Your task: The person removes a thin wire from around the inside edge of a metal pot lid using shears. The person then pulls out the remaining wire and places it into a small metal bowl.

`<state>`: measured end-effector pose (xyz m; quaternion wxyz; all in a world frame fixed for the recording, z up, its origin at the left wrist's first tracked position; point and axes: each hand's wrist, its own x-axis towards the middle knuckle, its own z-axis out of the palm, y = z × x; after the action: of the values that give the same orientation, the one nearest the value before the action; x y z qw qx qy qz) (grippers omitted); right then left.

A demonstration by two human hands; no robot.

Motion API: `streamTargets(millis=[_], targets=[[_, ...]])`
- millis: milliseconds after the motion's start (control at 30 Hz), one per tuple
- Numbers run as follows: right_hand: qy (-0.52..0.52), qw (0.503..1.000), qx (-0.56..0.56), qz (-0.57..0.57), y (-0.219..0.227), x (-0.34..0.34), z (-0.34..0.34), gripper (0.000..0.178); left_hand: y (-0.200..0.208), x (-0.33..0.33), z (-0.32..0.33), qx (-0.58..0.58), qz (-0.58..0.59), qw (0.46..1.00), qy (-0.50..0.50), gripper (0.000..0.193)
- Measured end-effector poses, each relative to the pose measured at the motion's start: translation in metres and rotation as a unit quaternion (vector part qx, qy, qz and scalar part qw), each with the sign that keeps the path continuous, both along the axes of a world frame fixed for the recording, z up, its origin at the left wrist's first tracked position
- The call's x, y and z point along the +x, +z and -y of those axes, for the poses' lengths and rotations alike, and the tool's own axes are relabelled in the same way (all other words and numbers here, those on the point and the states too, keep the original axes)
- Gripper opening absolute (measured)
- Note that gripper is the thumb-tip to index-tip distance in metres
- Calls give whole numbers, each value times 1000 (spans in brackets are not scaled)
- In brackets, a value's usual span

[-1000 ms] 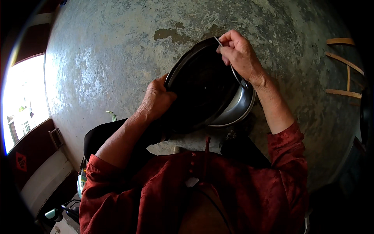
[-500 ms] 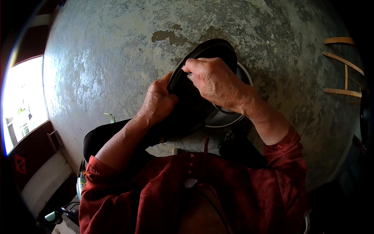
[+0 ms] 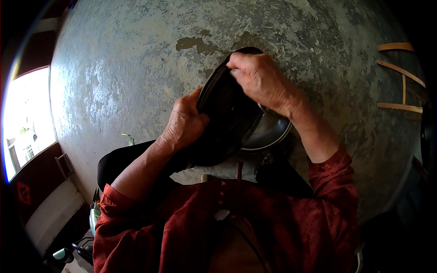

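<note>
A round metal pot (image 3: 268, 134) with a dark, blackened side is held tilted in front of my chest, over a mottled grey concrete floor (image 3: 136, 68). My left hand (image 3: 184, 125) grips its near left rim, thumb on the dark surface. My right hand (image 3: 257, 77) lies over the pot's far upper edge, fingers curled and pressed onto the dark surface near the rim. I cannot tell whether the fingers hold anything small. The shiny steel wall shows below my right wrist. Both forearms come out of red sleeves.
A wooden frame of pale slats (image 3: 403, 82) lies at the right edge. A bright doorway (image 3: 22, 123) opens at far left, with a dark red panel (image 3: 32, 195) below it. A small green sprig (image 3: 129, 138) lies on the floor by my left arm.
My right hand has moved left from the pot's right rim to its upper dark face. The pot has turned, so more blackened surface faces me and less steel shows.
</note>
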<state>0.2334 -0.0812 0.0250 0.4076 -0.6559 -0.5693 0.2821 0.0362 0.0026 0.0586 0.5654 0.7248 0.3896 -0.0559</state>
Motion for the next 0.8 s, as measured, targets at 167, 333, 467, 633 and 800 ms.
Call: streamTargets(millis=[167, 333, 467, 633, 800], targets=[[-2, 1000, 19, -18, 6, -5, 2, 6, 5, 0, 1, -6, 8, 1000, 4, 55], [25, 997, 58, 46, 1, -7, -3, 4, -8, -1, -3, -18, 2, 1000, -11, 51], [-11, 991, 130, 13, -15, -16, 7, 7, -6, -1, -8, -38, -21, 999, 10, 51], [-303, 947, -41, 95, -132, 127, 92, 21, -1, -2, -12, -53, -22, 998, 36, 52], [-328, 884, -307, 128, -254, 145, 230, 21, -5, -4, -21, -45, -22, 998, 29, 50]])
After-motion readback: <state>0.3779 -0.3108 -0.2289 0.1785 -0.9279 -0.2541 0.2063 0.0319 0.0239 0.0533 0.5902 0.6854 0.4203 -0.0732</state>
